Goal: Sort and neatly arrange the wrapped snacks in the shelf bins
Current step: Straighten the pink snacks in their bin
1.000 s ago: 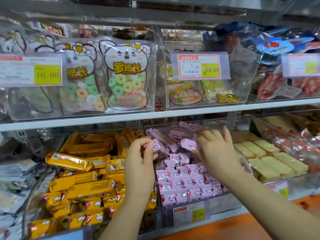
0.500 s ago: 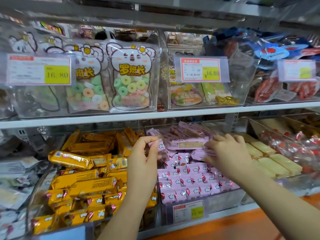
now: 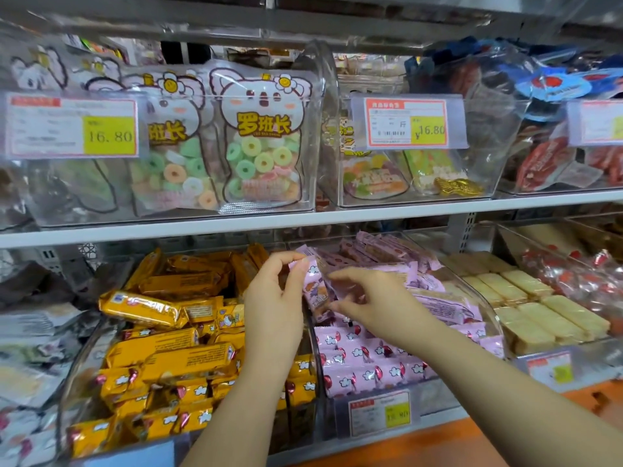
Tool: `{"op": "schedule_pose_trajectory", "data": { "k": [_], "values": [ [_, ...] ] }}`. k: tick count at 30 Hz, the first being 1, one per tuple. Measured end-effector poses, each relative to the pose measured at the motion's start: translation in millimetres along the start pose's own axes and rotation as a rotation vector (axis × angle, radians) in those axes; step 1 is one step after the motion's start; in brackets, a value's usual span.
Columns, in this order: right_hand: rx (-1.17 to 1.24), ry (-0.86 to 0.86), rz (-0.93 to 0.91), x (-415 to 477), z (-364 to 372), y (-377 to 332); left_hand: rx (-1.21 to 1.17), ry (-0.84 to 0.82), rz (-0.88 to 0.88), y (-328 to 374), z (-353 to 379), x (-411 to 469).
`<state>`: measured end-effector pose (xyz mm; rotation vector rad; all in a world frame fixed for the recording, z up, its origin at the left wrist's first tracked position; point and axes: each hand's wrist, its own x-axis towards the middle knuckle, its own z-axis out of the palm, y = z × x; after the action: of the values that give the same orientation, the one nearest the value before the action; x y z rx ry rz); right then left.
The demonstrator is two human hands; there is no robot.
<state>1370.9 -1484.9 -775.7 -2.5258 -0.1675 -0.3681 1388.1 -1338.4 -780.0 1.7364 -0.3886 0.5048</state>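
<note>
Two tiers of clear bins face us, split by a white shelf board (image 3: 371,214). On the lower tier our left hand (image 3: 273,298) pinches the top of a pink wrapped snack (image 3: 312,281) between thumb and forefinger. Our right hand (image 3: 377,298) nips the same packet lower down with curled fingers. The packet hangs roughly upright over the left side of the pink snack bin (image 3: 438,394), above tidy rows of matching packets. Just left stands the yellow snack bin (image 3: 77,365), loosely heaped. Pale wafer bars (image 3: 526,298) lie to the right. Above sit candy ring pouches (image 3: 263,146) and a price tag (image 3: 406,121) reading 16.80. An orange ledge (image 3: 455,439) fronts the bottom shelf.
</note>
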Motion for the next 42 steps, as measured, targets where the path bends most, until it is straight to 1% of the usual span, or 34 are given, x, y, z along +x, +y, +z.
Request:
{"op": "schedule_pose_trajectory", "data": {
  "k": [2, 4, 6, 9, 11, 13, 16, 19, 21, 23, 25, 27, 30, 32, 34, 36, 38, 40, 42],
  "values": [
    [0.079, -0.006, -0.028, 1, 0, -5, -0.003, -0.023, 0.005, 1, 1, 1],
    [0.106, 0.018, -0.034, 5, 0, -7, -0.003, -0.053, 0.018, 3, 2, 3],
    [0.134, 0.034, -0.020, 7, -1, -7, 0.001, -0.068, 0.015, 2, 4, 6],
    [0.206, 0.013, 0.011, 7, -1, -6, 0.028, -0.077, -0.008, -2, 5, 13],
    [0.186, -0.009, 0.024, 7, 1, -3, 0.080, -0.109, 0.000, -6, 6, 16],
    [0.122, -0.052, 0.029, 7, 7, 1, 0.204, -0.167, 0.023, -12, 6, 16],
    [-0.003, -0.135, 0.018, 4, 13, 8, 0.454, -0.292, 0.065, -23, 9, 12],
    [-0.158, -0.094, 0.028, 4, 6, 16, 0.700, -0.338, 0.104, -21, 10, 11],
    [-0.254, -0.110, 0.048, 5, 4, 20, 0.845, -0.390, 0.135, -18, 10, 13],
    [-0.311, -0.171, 0.030, 3, 9, 22, 1.006, -0.497, 0.163, -17, 9, 17],
    [-0.314, -0.191, 0.015, 1, 12, 23, 1.110, -0.637, 0.133, -14, 8, 18],
    [-0.309, -0.173, 0.004, -1, 13, 25, 1.134, -0.739, 0.090, -12, 11, 15],
    [-0.326, -0.134, -0.044, -8, 16, 28, 1.144, -0.782, 0.066, -10, 13, 11],
    [-0.309, -0.153, -0.060, -12, 18, 30, 1.140, -0.779, 0.073, -12, 14, 11],
    [-0.352, -0.204, -0.066, -11, 14, 32, 1.105, -0.757, 0.076, -13, 13, 10],
    [-0.398, -0.252, -0.078, -9, 9, 33, 1.042, -0.718, 0.069, -14, 12, 8],
    [-0.389, -0.260, -0.112, -12, 4, 32, 0.983, -0.665, 0.065, -15, 12, 5],
    [-0.317, -0.175, -0.097, -18, -7, 31, 0.951, -0.619, 0.082, -15, 11, 3],
    [-0.250, 0.040, -0.109, -22, -21, 37, 0.926, -0.585, 0.100, -14, 11, 1]
  ]
}}
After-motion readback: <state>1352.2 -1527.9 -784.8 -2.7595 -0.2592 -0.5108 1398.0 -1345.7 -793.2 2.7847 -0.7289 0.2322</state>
